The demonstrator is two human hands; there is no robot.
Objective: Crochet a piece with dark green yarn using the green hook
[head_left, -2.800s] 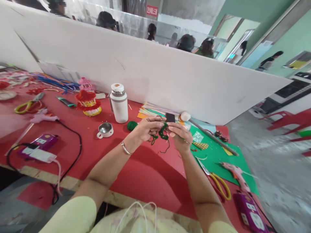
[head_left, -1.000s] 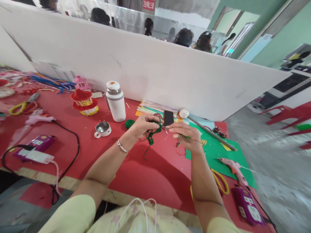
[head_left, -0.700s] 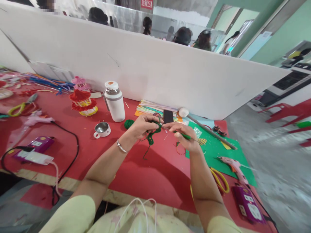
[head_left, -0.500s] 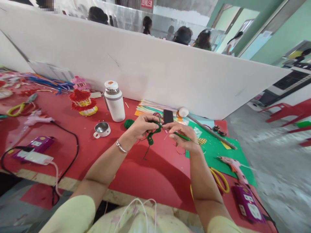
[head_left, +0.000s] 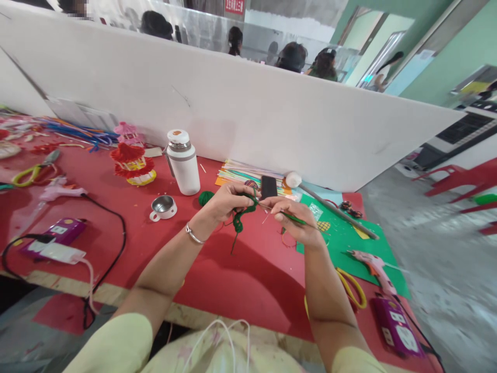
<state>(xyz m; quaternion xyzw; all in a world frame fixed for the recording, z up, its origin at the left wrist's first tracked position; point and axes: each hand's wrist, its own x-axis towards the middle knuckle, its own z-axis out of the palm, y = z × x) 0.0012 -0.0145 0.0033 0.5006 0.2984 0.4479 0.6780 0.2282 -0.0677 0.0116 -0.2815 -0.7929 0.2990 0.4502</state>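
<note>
While the left hand (head_left: pixel 224 203) pinches a short green yarn chain (head_left: pixel 241 216), right-hand fingers (head_left: pixel 280 207) grip the hook; most crocheting remains.

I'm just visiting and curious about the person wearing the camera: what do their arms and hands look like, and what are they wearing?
Both forearms are bare. Short, pale yellow-green sleeves cover only the upper arms. The left hand has a thin silver bangle at its wrist; the right hand shows no ring, watch or glove. Thin white cords loop over the light floral top at the chest.
</note>
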